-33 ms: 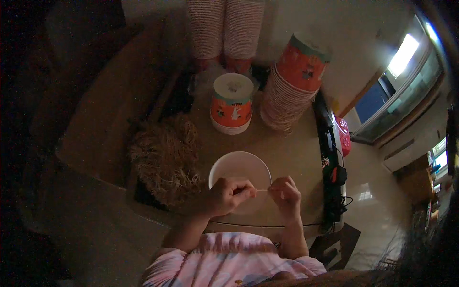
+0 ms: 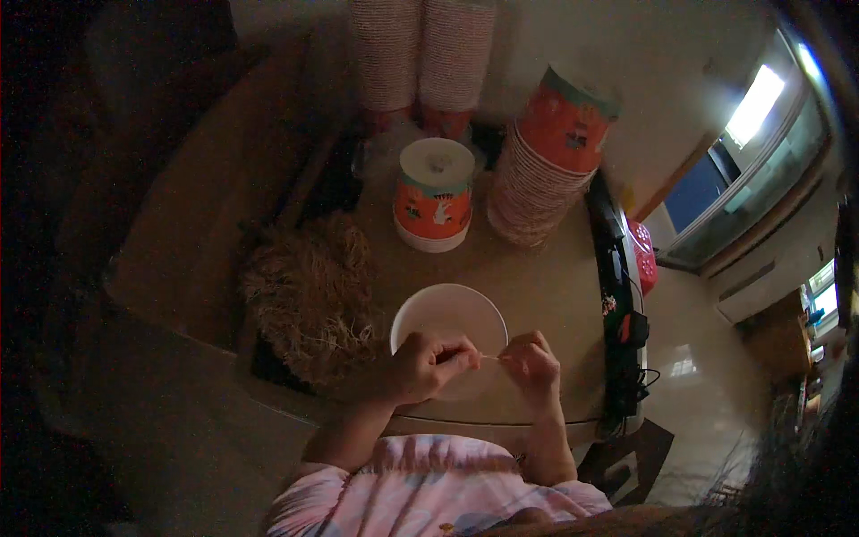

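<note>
compared with the earlier frame, change is slight: the right hand [image 2: 532, 362] sits a touch further left, its knuckles turned a little, and the thin pale strand [image 2: 489, 358] between the two hands now looks fainter and less level; the left hand [image 2: 429, 365] is nearly where it was, and the things on the bench [image 2: 555, 313] show no visible shift. hands: the left is closed, fingers curled in, thumb and forefinger pinched on one end of the strand; the right is likewise closed, fingertips pinching the other end. little gap between the two sets of fingertips; they do not touch. strand position: just below the centre of the frame, over the right part of an open white tub [image 2: 447, 309]. the left hand covers the tub's lower left; cannot tell whether it touches the rim. left of the tub, a tangled heap of tan fibres [image 2: 313, 300], near the left forearm. above the tub, an upturned orange paper bucket [image 2: 434, 210] with a pale base; to its upper right, a leaning stack of similar buckets [image 2: 541, 179]. top centre: two tall stacks [image 2: 385, 63], side by side, dim.
</note>
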### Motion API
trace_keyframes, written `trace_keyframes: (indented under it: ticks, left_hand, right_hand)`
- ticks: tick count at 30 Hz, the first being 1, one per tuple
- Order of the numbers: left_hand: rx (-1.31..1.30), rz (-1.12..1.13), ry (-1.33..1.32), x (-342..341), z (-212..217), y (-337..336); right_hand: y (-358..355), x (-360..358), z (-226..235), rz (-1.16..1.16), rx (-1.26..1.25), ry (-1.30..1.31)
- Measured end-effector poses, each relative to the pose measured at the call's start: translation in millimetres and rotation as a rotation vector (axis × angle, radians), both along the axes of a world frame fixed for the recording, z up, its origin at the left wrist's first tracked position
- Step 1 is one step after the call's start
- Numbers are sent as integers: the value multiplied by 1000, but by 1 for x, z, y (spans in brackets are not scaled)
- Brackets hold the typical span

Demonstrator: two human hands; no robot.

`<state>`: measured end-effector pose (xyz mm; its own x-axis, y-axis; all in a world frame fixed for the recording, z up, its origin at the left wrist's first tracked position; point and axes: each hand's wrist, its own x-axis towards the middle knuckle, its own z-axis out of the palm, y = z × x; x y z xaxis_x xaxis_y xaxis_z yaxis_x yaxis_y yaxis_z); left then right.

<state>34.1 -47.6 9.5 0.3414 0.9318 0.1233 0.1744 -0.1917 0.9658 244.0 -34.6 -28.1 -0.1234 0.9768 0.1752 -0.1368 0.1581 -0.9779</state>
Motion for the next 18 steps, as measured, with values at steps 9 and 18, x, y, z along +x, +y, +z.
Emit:
trace_keyframes:
  ticks: [9, 18]
  left_hand:
    - [-186, 234, -512, -21, 15, -6]
    - [-232, 256, -401, -30, 9, -9]
  right_hand:
    - [2, 5, -10, -3, -392, 346]
    - [74, 39, -11, 35, 374, -541]
